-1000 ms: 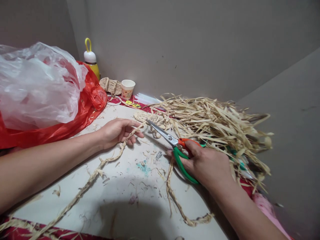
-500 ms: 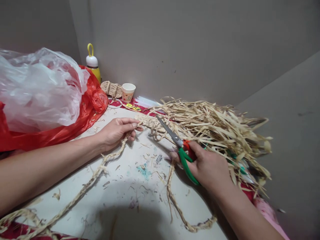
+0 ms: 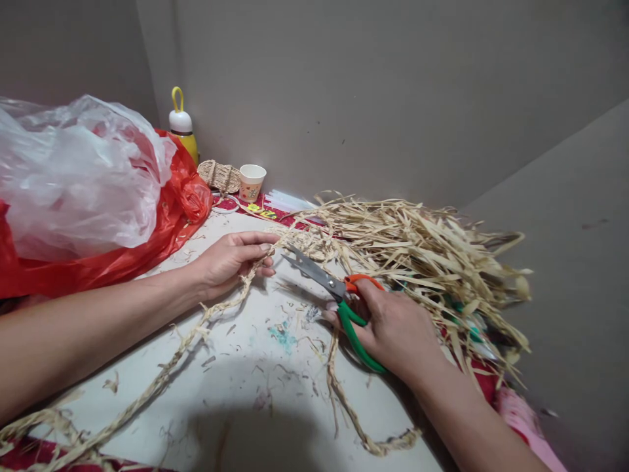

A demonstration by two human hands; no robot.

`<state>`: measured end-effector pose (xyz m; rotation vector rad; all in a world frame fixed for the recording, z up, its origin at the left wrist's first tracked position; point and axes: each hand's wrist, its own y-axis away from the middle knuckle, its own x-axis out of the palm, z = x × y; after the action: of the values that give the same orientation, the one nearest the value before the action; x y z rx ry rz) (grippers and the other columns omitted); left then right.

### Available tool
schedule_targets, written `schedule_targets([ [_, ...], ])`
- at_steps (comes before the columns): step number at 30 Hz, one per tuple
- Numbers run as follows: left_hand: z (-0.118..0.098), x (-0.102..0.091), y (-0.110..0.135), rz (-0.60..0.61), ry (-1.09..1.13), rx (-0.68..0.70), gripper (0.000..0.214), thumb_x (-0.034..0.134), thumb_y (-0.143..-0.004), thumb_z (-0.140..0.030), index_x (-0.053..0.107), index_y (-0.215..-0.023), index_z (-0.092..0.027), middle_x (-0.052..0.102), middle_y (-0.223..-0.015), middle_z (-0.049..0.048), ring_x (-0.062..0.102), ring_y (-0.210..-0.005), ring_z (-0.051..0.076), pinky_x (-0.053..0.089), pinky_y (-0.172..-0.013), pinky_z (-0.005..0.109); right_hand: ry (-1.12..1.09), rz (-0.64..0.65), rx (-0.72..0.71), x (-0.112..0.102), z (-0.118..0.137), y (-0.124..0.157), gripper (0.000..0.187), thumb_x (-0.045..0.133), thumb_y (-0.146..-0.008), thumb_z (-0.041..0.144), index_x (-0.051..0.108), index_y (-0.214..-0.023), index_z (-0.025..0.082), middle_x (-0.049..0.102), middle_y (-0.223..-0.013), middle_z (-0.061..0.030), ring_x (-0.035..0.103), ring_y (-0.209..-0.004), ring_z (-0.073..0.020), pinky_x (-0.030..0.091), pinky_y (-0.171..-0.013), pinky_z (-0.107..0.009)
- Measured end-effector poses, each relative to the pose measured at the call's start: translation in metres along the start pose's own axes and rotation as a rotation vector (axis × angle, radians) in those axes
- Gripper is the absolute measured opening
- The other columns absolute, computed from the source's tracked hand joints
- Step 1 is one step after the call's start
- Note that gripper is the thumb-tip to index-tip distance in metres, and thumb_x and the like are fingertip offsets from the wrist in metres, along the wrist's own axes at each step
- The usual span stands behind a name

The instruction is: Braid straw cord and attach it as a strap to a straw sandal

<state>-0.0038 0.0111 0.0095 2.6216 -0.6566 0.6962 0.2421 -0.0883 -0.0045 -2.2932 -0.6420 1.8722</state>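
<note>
dim warm indoor light, soft shadows, wide-angle edge distortion

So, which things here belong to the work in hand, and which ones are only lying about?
In use: left hand, straw braid, right hand, scissors, loose straw pile.
Lying about: plastic bags, yellow bottle, paper cup, small woven basket.

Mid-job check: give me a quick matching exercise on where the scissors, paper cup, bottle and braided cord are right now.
Things:
1. scissors
2. paper cup
3. bottle
4. braided cord

Places:
A. held in the right hand
B. back corner, behind the red bag
C. pinched in the left hand
D. by the wall, beside the woven basket

Pairs: 1-A, 2-D, 3-B, 4-C
</note>
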Motion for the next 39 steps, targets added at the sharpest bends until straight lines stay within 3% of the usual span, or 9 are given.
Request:
schedule_targets([
  [8, 0.0036, 0.0002, 0.0003, 0.077, 0.019, -0.077, 0.025, 0.052, -0.081, 0.002, 0.065, -0.099, -0.010, 0.063, -0.068, 0.0039, 0.064, -0.061, 0.010, 0.056, -0.063, 0.022, 0.048, -0.047, -0.021, 0.0035, 0.0012, 0.0013, 0.029, 0.049, -0.082, 0.047, 0.055, -0.078, 0.019, 0.057, -0.053, 0.0001, 0.056, -0.049, -0.0176, 0.024, -0.052, -0.027],
  [16, 0.0082, -0.0012, 0.0005, 0.051, 0.004, -0.107, 0.027, 0.053, -0.082, 0.000, 0.061, -0.105, -0.010, 0.066, -0.068, 0.0066, 0.067, -0.063, 0.012, 0.056, -0.063, 0.020, 0.039, -0.132, -0.063, 0.0080, 0.0055, 0.0029, 0.035, 0.047, -0.083, 0.050, 0.056, -0.069, 0.019, 0.056, -0.048, 0.0000, 0.053, -0.045, -0.0161, 0.021, -0.049, -0.026],
  [22, 0.0062, -0.0026, -0.0013, 0.070, 0.031, -0.099, 0.019, 0.052, -0.082, -0.003, 0.064, -0.096, -0.010, 0.067, -0.072, 0.0070, 0.070, -0.070, 0.016, 0.057, -0.062, 0.023, 0.109, -0.183, -0.031, 0.0091, 0.0032, 0.0045, 0.037, 0.047, -0.082, 0.052, 0.061, -0.068, 0.021, 0.052, -0.043, -0.0002, 0.050, -0.041, -0.0167, 0.021, -0.048, -0.026],
  [29, 0.0051, -0.0041, -0.0023, 0.094, -0.058, -0.205, 0.011, 0.060, -0.076, 0.000, 0.066, -0.081, -0.008, 0.073, -0.082, 0.0136, 0.071, -0.067, 0.018, 0.058, -0.064, 0.025, 0.139, -0.217, 0.005, 0.0094, -0.0024, 0.0060, 0.036, 0.050, -0.081, 0.052, 0.063, -0.069, 0.021, 0.052, -0.042, -0.0005, 0.050, -0.042, -0.0167, 0.022, -0.048, -0.025],
  [39, 0.0096, -0.0058, -0.0032, 0.059, -0.069, -0.139, 0.016, 0.059, -0.076, 0.002, 0.066, -0.084, -0.010, 0.073, -0.077, 0.0117, 0.067, -0.057, 0.014, 0.055, -0.056, 0.024, 0.096, -0.126, 0.037, 0.0063, -0.0016, 0.0051, 0.032, 0.050, -0.080, 0.051, 0.063, -0.075, 0.021, 0.054, -0.044, -0.0002, 0.050, -0.042, -0.0164, 0.021, -0.047, -0.025],
])
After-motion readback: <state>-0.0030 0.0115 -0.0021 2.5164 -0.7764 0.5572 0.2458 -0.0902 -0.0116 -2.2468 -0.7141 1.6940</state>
